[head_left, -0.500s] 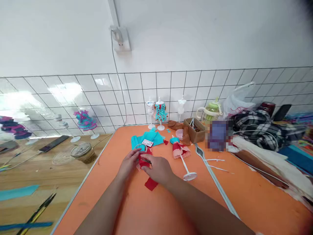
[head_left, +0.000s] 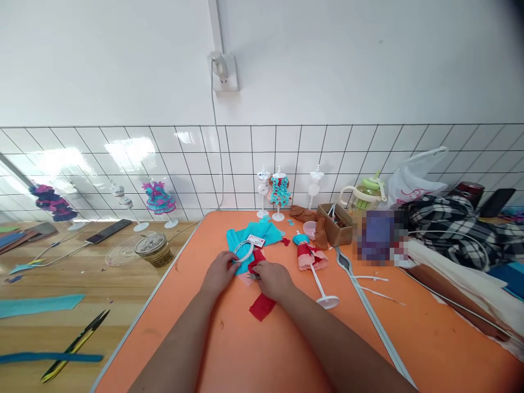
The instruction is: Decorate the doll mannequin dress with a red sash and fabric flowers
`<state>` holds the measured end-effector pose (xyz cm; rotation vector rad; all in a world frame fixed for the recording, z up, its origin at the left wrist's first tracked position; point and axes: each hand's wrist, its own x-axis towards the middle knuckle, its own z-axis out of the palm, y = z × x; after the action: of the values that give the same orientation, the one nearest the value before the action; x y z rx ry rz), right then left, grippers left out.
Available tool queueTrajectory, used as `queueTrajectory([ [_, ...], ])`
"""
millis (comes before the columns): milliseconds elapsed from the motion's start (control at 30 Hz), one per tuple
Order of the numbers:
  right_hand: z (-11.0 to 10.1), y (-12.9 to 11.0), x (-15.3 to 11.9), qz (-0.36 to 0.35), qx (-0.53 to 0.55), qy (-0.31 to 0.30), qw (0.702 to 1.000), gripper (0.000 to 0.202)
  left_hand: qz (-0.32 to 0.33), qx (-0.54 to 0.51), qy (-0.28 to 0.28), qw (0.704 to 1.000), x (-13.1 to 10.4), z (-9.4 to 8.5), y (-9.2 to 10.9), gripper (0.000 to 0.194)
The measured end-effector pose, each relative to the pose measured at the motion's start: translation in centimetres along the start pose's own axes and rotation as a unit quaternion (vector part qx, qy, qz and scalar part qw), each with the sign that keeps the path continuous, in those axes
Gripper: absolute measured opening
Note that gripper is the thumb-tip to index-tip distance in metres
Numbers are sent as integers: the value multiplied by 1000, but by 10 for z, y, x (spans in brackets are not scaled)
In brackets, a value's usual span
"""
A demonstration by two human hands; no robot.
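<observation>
- And the hands part! A half second ago both crowd around the small red cloth (head_left: 257, 257); now a gap opens between them, with turquoise showing through.
- Left hand (head_left: 220, 273) comes off the red, fingers bent in at the near-left edge of the white ring (head_left: 249, 254); whether they pinch it or merely touch it, I cannot tell.
- Right hand (head_left: 275, 281) keeps the red, thumb and forefinger pinching its near edge, a dark metallic tool (head_left: 254, 277) poking out beneath; too small to name.
- So the cloth looks to be in the right hand's charge alone, and the ring shows more fully than it did.
- Where's the red cloth? Just right of the ring, at the near edge of the turquoise fabric (head_left: 270, 233), below the white card (head_left: 256, 240).
- Unmoved: the red scrap (head_left: 262, 307) lies on the orange mat (head_left: 229, 349), one edge by the right hand.
- The small dress form (head_left: 311, 256) in red and pink lies over to the right, untouched.
</observation>
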<state>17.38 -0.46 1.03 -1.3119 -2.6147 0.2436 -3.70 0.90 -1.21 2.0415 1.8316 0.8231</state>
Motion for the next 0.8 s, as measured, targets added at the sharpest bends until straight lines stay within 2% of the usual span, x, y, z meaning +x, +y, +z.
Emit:
queueTrajectory([
  [100,3,1,2,1,10,-6,1000,35,-46,-56,2,997,0,1,-3,33],
  [167,5,0,3,-4,15,-9,1000,39,-2,-39,-26,999,-2,-2,-2,33],
  [267,5,-2,1,-15,10,-23,1000,46,104,34,-82,991,-5,-9,5,36],
  [300,3,-2,-1,-18,5,-29,999,49,123,62,-93,986,-5,-11,7,38],
  [367,-3,-2,-5,-19,-3,-36,999,53,119,111,-96,982,-7,-13,11,42],
  [467,-17,-1,-13,8,4,-3,1000,51,104,161,-88,977,-7,-12,14,42],
  [600,-30,6,-14,158,11,63,985,36,120,176,-50,976,-7,-7,19,39],
  [667,-27,11,-11,213,3,58,975,38,123,169,6,978,-8,-9,23,39],
  [733,-20,15,-6,214,-7,34,976,43,143,151,57,976,-10,-13,31,39],
  [800,-14,18,-4,196,-11,12,981,44,211,111,52,970,-15,-17,42,36],
])
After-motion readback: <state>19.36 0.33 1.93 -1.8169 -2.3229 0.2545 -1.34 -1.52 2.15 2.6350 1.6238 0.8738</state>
